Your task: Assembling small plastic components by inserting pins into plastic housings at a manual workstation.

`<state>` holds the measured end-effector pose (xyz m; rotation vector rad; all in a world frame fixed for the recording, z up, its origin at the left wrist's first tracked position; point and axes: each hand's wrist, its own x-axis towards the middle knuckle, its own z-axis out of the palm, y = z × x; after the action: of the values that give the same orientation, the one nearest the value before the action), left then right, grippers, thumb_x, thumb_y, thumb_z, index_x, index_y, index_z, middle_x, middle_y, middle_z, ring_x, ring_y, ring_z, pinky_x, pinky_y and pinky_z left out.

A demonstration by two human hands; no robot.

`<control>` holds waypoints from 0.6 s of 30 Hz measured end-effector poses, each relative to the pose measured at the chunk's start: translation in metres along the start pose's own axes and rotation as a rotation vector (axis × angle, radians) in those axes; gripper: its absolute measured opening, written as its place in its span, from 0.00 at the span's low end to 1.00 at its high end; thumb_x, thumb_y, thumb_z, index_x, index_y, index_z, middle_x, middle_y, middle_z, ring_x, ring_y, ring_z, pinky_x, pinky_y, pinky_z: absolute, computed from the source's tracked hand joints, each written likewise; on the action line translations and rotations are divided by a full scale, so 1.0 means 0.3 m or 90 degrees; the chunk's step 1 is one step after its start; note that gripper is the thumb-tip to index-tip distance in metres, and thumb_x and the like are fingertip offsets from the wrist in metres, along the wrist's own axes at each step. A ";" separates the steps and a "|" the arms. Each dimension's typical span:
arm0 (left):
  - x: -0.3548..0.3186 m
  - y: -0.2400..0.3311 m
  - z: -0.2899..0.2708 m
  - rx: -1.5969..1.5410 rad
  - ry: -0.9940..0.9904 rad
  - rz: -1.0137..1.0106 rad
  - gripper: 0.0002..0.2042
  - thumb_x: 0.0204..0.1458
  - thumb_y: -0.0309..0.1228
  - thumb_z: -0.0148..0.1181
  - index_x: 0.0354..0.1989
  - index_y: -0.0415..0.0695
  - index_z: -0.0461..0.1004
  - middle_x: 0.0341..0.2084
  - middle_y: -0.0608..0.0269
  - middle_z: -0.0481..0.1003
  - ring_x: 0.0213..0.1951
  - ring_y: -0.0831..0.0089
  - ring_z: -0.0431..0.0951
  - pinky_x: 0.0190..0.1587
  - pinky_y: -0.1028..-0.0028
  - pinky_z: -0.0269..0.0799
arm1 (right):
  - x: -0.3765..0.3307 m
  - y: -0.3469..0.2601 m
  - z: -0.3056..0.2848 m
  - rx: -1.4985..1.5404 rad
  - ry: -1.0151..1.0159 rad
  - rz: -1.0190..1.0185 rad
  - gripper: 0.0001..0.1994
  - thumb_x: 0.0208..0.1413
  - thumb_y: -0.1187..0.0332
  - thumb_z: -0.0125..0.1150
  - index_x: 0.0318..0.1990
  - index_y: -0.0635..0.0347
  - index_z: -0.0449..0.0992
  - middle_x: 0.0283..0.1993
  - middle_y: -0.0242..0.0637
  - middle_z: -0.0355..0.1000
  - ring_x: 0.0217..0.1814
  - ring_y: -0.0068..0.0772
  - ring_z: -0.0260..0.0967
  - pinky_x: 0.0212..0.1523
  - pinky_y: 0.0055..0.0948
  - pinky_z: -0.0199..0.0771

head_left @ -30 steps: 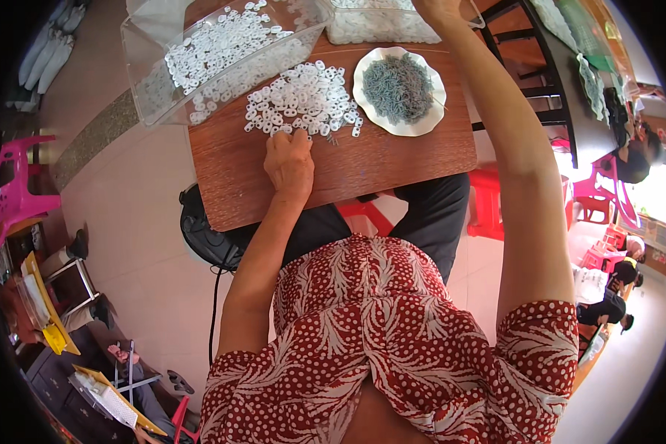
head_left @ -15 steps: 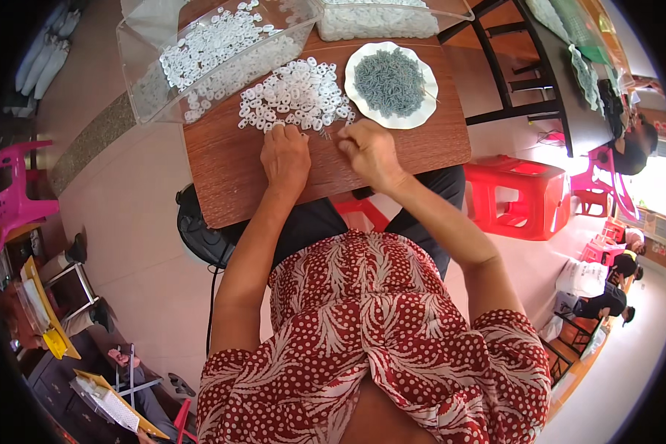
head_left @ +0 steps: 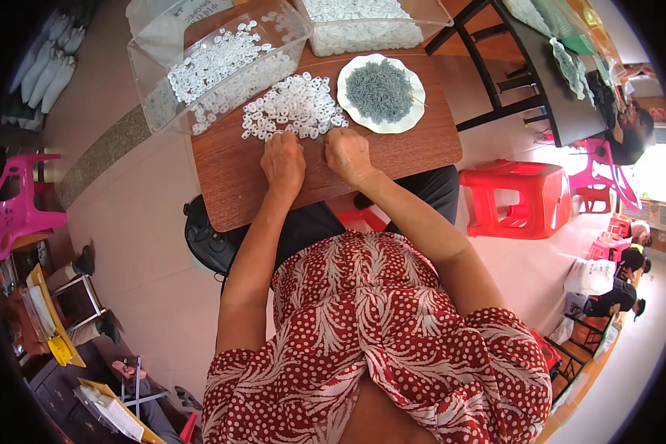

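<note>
On the brown wooden tabletop (head_left: 233,185), my left hand (head_left: 283,159) rests at the near edge of a loose heap of small white oval plastic pieces with holes (head_left: 292,103). Its fingers are curled in, and whatever they pinch is hidden. Close by on the right, my right hand (head_left: 349,154) is also closed, fingertips turned toward the left hand. I cannot make out what it grips. Beyond the right hand stands a white scalloped plate (head_left: 382,128) full of small thin grey-green pieces (head_left: 379,89).
Two transparent plastic bins with white pieces stand at the far side: the left bin (head_left: 154,100) and the right bin (head_left: 366,35). A red stool (head_left: 514,200) is right of the table, near a black table (head_left: 544,81). A pink chair (head_left: 22,200) stands far left.
My right hand has moved left, closer to my left hand, and turned its back upward. My left hand stays by the white heap. The whole view has shifted slightly.
</note>
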<state>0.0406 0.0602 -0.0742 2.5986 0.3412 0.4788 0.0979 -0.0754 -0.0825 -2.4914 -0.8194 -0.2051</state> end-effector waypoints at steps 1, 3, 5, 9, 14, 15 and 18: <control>-0.004 -0.007 0.001 0.001 0.003 0.002 0.08 0.39 0.26 0.62 0.26 0.44 0.68 0.27 0.58 0.69 0.34 0.58 0.70 0.34 0.62 0.67 | 0.002 0.000 0.001 0.000 0.003 -0.002 0.04 0.40 0.74 0.56 0.22 0.64 0.68 0.26 0.47 0.69 0.31 0.49 0.68 0.31 0.43 0.68; -0.015 -0.010 -0.006 -0.038 0.014 0.030 0.07 0.40 0.26 0.61 0.28 0.43 0.70 0.26 0.58 0.71 0.33 0.59 0.72 0.34 0.64 0.67 | 0.004 0.001 0.000 0.021 -0.021 0.011 0.05 0.39 0.73 0.57 0.22 0.63 0.67 0.27 0.47 0.69 0.31 0.50 0.68 0.32 0.43 0.68; -0.031 -0.013 -0.012 -0.110 0.012 -0.012 0.07 0.40 0.25 0.61 0.28 0.42 0.71 0.26 0.57 0.71 0.32 0.60 0.72 0.34 0.65 0.67 | -0.003 0.012 -0.012 0.042 -0.027 0.031 0.04 0.41 0.73 0.56 0.23 0.62 0.68 0.27 0.46 0.69 0.32 0.50 0.68 0.32 0.43 0.67; -0.073 -0.025 -0.056 -0.244 -0.032 -0.133 0.04 0.41 0.25 0.60 0.27 0.40 0.73 0.23 0.60 0.72 0.28 0.64 0.73 0.32 0.68 0.67 | -0.021 0.019 -0.049 0.103 0.002 0.045 0.03 0.44 0.72 0.56 0.28 0.59 0.72 0.27 0.44 0.69 0.33 0.48 0.68 0.33 0.43 0.66; -0.098 -0.020 -0.094 -0.448 -0.070 -0.316 0.03 0.42 0.24 0.59 0.25 0.39 0.73 0.15 0.65 0.71 0.19 0.77 0.70 0.24 0.76 0.65 | -0.012 0.004 -0.040 0.084 0.039 -0.007 0.06 0.39 0.76 0.56 0.28 0.57 0.73 0.25 0.44 0.67 0.32 0.48 0.66 0.31 0.42 0.67; -0.104 -0.027 -0.092 -0.505 -0.085 -0.361 0.03 0.42 0.24 0.59 0.25 0.39 0.73 0.14 0.67 0.70 0.17 0.80 0.69 0.21 0.79 0.64 | -0.011 0.006 -0.036 0.066 0.028 -0.019 0.06 0.39 0.76 0.56 0.28 0.56 0.73 0.25 0.44 0.66 0.32 0.48 0.66 0.30 0.42 0.67; -0.112 -0.037 -0.089 -0.558 -0.082 -0.388 0.02 0.43 0.24 0.59 0.25 0.39 0.73 0.14 0.68 0.70 0.16 0.82 0.69 0.18 0.80 0.63 | -0.011 0.012 -0.031 0.025 0.017 -0.067 0.05 0.37 0.76 0.56 0.26 0.57 0.73 0.25 0.43 0.65 0.33 0.47 0.66 0.30 0.41 0.67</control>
<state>-0.0019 0.0697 -0.0668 1.5633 0.6674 0.1705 0.0976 -0.0843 -0.0770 -2.4063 -0.9348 -0.2546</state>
